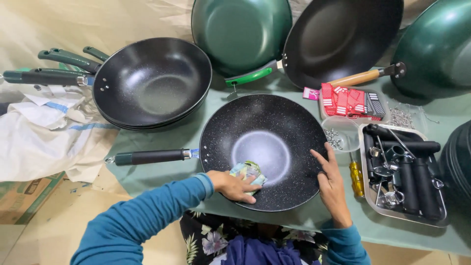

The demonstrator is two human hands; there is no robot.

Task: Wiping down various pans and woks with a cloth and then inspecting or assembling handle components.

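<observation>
Left hand (234, 185) presses a folded cloth (248, 172) inside a speckled black wok (265, 149); right hand (331, 185) steadies its rim.

The left fingers are closed around the greenish cloth, pinching it against the wok's near inner wall, just below the pale shiny centre. The right hand lies flat and spread on the rim to the right of the cloth, holding nothing. Beyond the cloth the bowl is open up to the far rim; the dark handle (149, 157) points away to the left. Close right of the steadying hand sit a yellow screwdriver (357, 179) and a metal tray of black handles (407, 172). The wok rests on a green table cover (147, 142), with stacked woks (152, 83) crowding the far side.
</observation>
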